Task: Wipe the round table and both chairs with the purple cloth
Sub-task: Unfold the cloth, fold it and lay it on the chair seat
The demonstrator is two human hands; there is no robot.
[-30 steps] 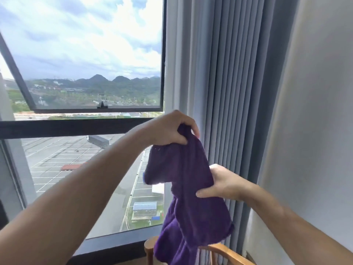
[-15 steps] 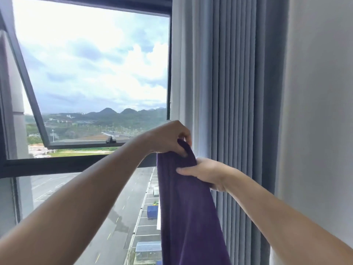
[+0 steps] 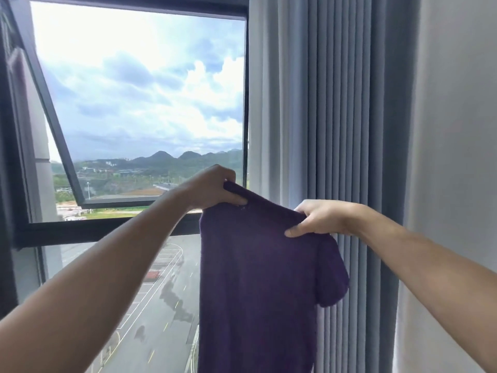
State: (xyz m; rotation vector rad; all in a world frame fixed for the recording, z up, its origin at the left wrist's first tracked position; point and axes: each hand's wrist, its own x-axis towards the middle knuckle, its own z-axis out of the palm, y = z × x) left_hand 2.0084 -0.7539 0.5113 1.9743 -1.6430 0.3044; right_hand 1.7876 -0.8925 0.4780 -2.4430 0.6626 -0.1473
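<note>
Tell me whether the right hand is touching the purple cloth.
Touching. The head view shows the right hand pinching the top edge of the purple cloth, thumb in front, while the left hand holds the other corner.

head-worn view, facing window (image 3: 139,103), level

We have drawn our right hand (image 3: 320,219) away from our left hand (image 3: 212,189), toward the curtain (image 3: 336,103). The purple cloth (image 3: 255,278) now hangs spread between them, no longer bunched.

A high-floor room, perhaps a hotel or flat: pleated grey curtain (image 3: 336,130) just right of a dark-framed window (image 3: 134,208) overlooking a car park (image 3: 161,292).
</note>
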